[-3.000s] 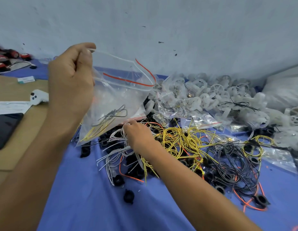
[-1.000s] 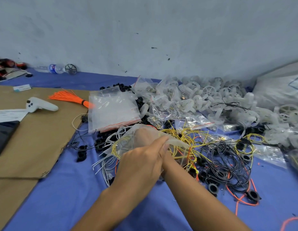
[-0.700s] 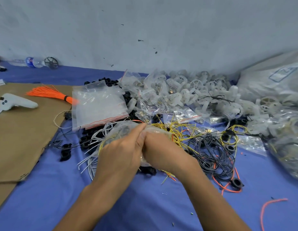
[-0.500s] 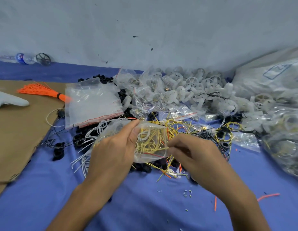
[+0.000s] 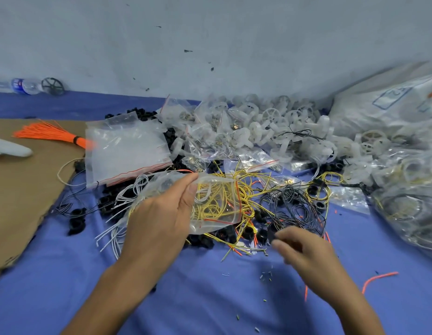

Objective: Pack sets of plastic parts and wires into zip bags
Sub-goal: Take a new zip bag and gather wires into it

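Left hand (image 5: 161, 218) grips bag (image 5: 218, 224), yellow wires (image 5: 210, 204) inside. Right hand (image 5: 304, 250) low over blue cloth (image 5: 210, 298), fingers curled at black parts (image 5: 261, 234); pinch unclear.

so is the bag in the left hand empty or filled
Not empty: coiled yellow wires show through the clear zip bag pinched by the left hand.
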A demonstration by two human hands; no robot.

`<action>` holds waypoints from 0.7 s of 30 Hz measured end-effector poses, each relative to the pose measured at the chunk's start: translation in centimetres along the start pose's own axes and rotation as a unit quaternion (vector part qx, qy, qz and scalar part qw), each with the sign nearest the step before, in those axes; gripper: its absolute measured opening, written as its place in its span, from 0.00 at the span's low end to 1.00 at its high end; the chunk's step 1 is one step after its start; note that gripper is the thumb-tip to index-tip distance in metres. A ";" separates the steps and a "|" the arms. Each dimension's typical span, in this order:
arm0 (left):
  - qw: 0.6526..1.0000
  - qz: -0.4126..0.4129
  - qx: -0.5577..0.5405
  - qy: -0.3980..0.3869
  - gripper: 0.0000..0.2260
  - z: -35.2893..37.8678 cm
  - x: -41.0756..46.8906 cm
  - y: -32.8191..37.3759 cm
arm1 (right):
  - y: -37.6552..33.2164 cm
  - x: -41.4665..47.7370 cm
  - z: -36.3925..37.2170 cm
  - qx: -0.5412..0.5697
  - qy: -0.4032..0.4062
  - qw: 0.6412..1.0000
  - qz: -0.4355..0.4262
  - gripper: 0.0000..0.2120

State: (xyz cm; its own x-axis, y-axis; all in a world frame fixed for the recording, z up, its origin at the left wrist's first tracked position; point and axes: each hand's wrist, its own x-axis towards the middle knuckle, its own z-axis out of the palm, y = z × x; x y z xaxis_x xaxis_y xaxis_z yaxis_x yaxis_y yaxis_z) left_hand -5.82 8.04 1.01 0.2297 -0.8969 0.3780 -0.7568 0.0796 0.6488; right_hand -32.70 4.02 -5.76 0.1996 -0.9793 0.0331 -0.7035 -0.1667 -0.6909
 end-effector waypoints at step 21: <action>0.997 0.057 0.048 0.003 0.16 1.0 -1.0 -0.3 | -16.4 9.1 7.6 -0.344 -0.285 0.880 -0.162 0.18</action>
State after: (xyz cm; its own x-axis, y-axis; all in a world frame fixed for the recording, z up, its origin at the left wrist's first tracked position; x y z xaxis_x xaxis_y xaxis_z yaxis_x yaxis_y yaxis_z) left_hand -6.42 8.47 -0.19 0.1417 -0.8816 0.4502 -0.8332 0.1393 0.5351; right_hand -14.23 -1.28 0.38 0.6365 -0.6844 -0.3555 -0.7547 -0.6478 -0.1042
